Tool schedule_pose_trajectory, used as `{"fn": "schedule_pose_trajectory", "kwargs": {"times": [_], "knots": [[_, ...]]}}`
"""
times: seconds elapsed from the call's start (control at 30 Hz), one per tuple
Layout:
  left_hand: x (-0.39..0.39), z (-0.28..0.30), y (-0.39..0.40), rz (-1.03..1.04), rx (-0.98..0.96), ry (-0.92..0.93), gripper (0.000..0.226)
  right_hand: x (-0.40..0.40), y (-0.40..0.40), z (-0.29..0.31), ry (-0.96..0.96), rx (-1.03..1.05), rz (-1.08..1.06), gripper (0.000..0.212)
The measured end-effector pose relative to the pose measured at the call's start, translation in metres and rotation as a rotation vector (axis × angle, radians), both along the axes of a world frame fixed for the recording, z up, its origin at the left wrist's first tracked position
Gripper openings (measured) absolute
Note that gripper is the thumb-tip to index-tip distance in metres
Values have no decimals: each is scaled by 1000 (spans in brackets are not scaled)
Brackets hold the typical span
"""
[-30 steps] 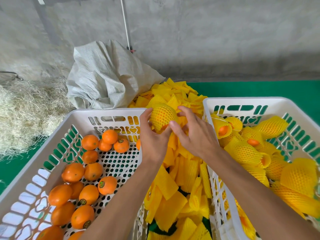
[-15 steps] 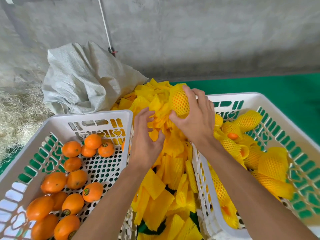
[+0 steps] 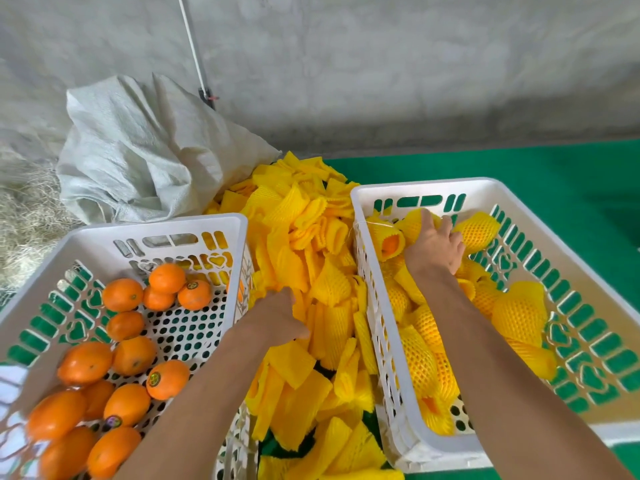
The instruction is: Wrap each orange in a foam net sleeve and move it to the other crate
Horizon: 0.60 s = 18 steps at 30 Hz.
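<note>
- Concrete wall behind; bare oranges (image 3: 133, 355) fill the left crate (image 3: 180, 225), beside my left hand (image 3: 277, 318).
- Left hand digs into the foam sleeves (image 3: 301, 244); grip hidden, I cannot tell.
- Right hand (image 3: 434, 245), fingers spread, rests on a wrapped orange (image 3: 414, 225) in the right crate (image 3: 433, 185).

Two white crates (image 3: 221, 221) flank the sleeve pile (image 3: 304, 258): left of it, about fourteen bare oranges (image 3: 123, 294) (some blurred); right of it, roughly a dozen wrapped ones (image 3: 519, 317).
</note>
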<state>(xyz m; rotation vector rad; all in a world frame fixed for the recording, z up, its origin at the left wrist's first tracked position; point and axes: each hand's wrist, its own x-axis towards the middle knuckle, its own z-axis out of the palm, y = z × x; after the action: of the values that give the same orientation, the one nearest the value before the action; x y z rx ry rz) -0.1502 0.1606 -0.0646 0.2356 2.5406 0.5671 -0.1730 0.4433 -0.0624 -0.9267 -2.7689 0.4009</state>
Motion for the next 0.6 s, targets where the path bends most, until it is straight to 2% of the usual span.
{"fn": "schedule_pose_trajectory", "kwargs": {"times": [0.13, 0.23, 0.33, 0.4, 0.47, 0.6], "knots": [[0, 1, -1, -16, -55, -46, 79, -2, -5, 12, 34, 22, 30, 72], [1, 4, -1, -47, -97, -51, 72, -4, -20, 25, 244, 99, 127, 60], [3, 2, -2, -55, -153, -31, 63, -4, -44, 37, 454, 171, 344, 47], [3, -1, -2, -51, -158, 3, 55, -3, -68, 38, 501, 147, 545, 35], [2, -4, -1, -41, -140, 49, 49, -2, -93, 34, 399, 88, 700, 24], [2, -3, 4, 5, -82, 130, 41, -1, -116, 13, -63, 72, 767, 20]]}}
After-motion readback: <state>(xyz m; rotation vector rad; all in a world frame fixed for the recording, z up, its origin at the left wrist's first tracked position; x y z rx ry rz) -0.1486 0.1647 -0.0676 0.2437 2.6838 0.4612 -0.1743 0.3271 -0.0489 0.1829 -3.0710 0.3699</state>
